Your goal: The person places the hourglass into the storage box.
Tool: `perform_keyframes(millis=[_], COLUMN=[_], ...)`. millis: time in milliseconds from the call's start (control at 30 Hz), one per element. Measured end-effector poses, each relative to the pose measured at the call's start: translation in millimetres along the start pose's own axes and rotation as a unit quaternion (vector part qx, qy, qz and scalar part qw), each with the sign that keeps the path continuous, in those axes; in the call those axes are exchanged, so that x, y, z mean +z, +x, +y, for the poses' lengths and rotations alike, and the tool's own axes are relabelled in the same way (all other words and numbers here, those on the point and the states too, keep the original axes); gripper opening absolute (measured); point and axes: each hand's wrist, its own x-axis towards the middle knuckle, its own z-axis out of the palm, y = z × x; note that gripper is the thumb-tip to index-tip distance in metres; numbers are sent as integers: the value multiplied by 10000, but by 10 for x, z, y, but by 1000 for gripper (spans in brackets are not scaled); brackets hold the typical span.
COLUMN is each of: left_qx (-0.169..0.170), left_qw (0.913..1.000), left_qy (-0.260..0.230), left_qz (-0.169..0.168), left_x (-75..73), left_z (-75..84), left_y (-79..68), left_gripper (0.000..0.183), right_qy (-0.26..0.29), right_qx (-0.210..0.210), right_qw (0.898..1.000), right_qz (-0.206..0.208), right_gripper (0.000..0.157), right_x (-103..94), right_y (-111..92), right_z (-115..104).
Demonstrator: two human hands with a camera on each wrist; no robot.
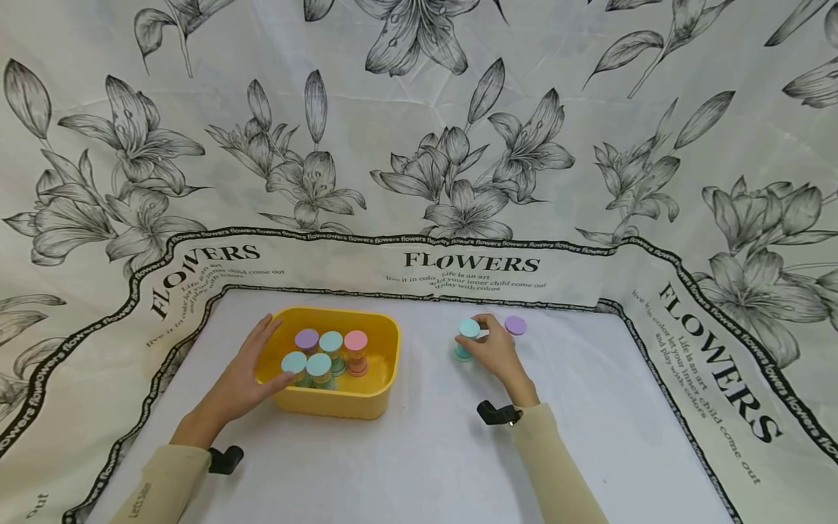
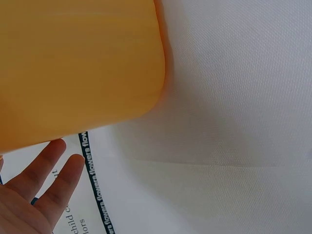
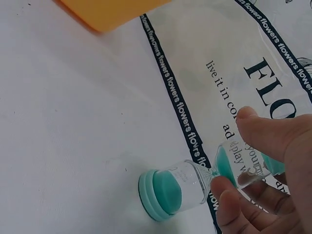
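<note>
My right hand [image 1: 496, 355] grips a teal-capped sand timer [image 1: 468, 329] to the right of the yellow bin [image 1: 340, 402]. In the right wrist view, thumb and fingers hold the upper glass bulb, and teal sand shows behind the glass [image 3: 167, 192] near the lower cap. At the bin's left end is my left hand [image 1: 237, 382], fingers extended along the side and thumb reaching over the front corner. The left wrist view has two straight fingertips right at the bin's wall [image 2: 87, 73]. Inside the bin stand several sand timers: a purple [image 1: 306, 339], a pink [image 1: 356, 342] and teal ones [image 1: 331, 342].
Just beyond my right hand stands another purple-capped sand timer [image 1: 515, 325], partly hidden by it. A white cloth [image 1: 419, 466] covers the table. Flower-printed fabric [image 1: 340, 182] rises at the back and along the sides.
</note>
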Motion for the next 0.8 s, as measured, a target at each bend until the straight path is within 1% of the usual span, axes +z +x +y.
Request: perform_keyframes(millis=[400,700,800], left_qx=[9,20,-1], left_qw=[10000,10000,10000], left_qy=[41,31,61], left_qz=[-25,-26,-28], left_x=[6,-1,8], left_z=[-8,-1,-16], left_y=[-1,3,6], left_gripper=[97,97,97], right_qy=[-83,129,306], right_qx=[-109,-49,-23], right_qw=[9999,9997,9992], right_qz=[-90,-190,-254], right_gripper=[54,51,53], right_x=[28,10,10], right_y=[-21,-19,-12], right_z=[-68,-162,-223])
